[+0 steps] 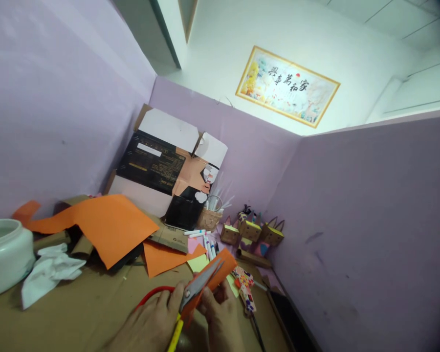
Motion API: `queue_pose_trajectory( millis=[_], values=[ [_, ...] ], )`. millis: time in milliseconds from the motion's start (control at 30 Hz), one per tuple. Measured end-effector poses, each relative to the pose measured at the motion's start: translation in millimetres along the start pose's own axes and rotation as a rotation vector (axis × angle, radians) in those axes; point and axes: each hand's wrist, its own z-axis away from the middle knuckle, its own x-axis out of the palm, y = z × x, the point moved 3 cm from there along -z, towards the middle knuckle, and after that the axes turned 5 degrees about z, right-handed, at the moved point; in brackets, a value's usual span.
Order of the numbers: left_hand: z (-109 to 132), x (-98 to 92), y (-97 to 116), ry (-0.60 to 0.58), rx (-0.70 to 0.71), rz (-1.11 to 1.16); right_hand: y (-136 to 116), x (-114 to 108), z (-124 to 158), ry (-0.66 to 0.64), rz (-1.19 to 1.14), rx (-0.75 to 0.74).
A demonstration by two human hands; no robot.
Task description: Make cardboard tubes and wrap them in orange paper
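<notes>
My left hand (156, 318) is closed around a pair of scissors (198, 286) with one red and one yellow handle. The blades point up and to the right, slightly apart, and lie against a narrow piece of orange paper (225, 264). That paper is pinched in my right hand (222, 310), thumb on the near side and fingers mostly hidden behind it. Just beyond the hands lie several markers (209, 247) and a pale yellow sheet (198, 264). To the right of my right hand is a glue gun (245, 288) with a colourful pattern.
Orange sheets (117, 225), cardboard tubes (82, 247) and crumpled tissue (51, 269) lie at left, near a white pot (7, 259). An unfolded box (157, 161) leans at the back, beside a basket of sticks (209, 219). Small cardboard animal figures (251, 230) stand by the right wall.
</notes>
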Motion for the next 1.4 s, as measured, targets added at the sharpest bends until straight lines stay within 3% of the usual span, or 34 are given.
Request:
queue_pose_trajectory(
  millis=[100, 333, 500, 633, 800, 933, 1200, 1400],
  values=[
    [-3, 2.2, 2, -0.08, 0.015, -0.098, -4, 2, 3, -0.013, 0.023, -0.018],
    [-4, 4.5, -1, -0.068, 0.017, -0.152, -13, 7, 9, -0.076, 0.087, -0.061],
    [5, -5.2, 2, -0.037, 0.088, -0.189, -17, 9, 12, -0.049, 0.1, -0.055],
    [3, -11.3, 5, -0.113, 0.048, -0.171, -18, 11, 12, -0.047, 0.086, -0.021],
    [-1, -9.7, 5, -0.092, 0.056, -0.123, -19, 11, 12, -0.035, 0.069, -0.021],
    [0, -11.5, 6, -0.14, 0.052, -0.133, -17, 11, 13, -0.051, 0.085, -0.032],
    [2, -22.8, 9, -0.171, 0.031, 0.071, -16, 12, 12, -0.061, 0.059, -0.034],
    [-8, -40.9, -5, -0.106, -0.002, 0.262, -15, 7, 6, -0.042, -0.006, -0.009]
  ],
)
